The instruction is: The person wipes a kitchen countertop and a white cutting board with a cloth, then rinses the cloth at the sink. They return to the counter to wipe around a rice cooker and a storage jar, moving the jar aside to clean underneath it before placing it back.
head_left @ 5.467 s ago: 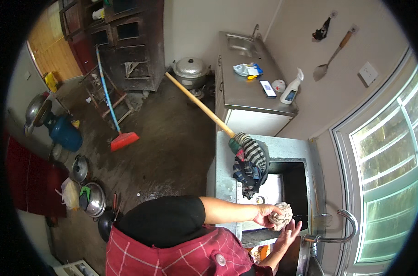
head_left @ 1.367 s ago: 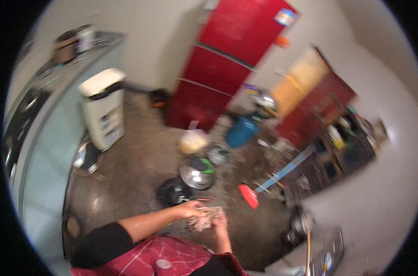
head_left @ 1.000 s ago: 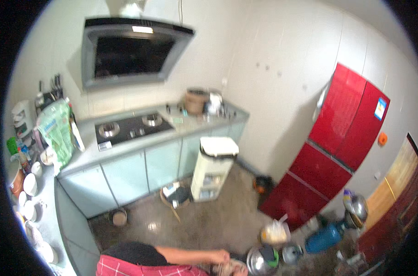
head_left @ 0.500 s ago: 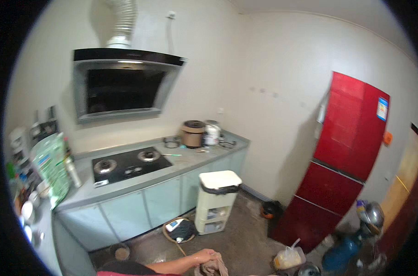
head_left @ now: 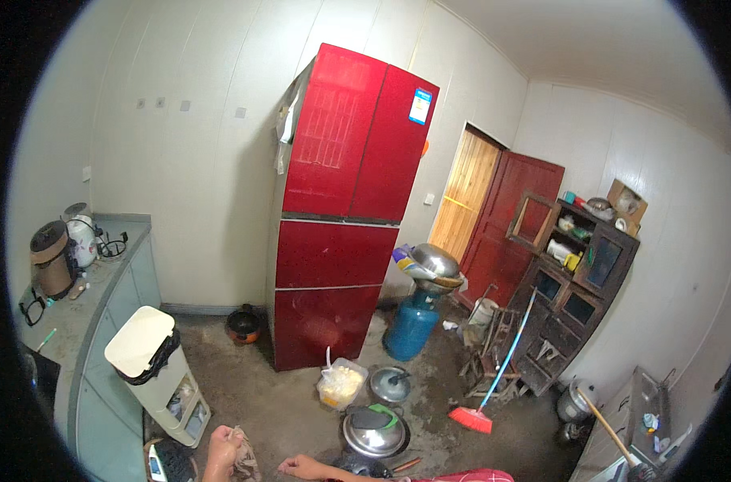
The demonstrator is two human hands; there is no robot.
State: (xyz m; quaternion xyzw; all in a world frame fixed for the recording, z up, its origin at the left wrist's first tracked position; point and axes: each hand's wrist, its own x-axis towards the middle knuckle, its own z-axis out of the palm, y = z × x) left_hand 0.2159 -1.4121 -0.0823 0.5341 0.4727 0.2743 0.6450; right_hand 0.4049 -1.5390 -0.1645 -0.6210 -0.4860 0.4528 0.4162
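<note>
Partly, left fingers (head_left: 231, 437) hide cloth (head_left: 246, 461).

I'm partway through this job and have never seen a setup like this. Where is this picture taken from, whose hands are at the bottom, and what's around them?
There is no machine: these are a person's bare hands. The view comes from the left of two fisheye cameras worn on the head, so straight edges bend near the rim. The left hand grips a crumpled, pale brown cloth. The right hand is beside it, apart from the cloth, with nothing visible in it. On the floor stand a cream bin, a red fridge, a clear tub and a blue gas cylinder.
</note>
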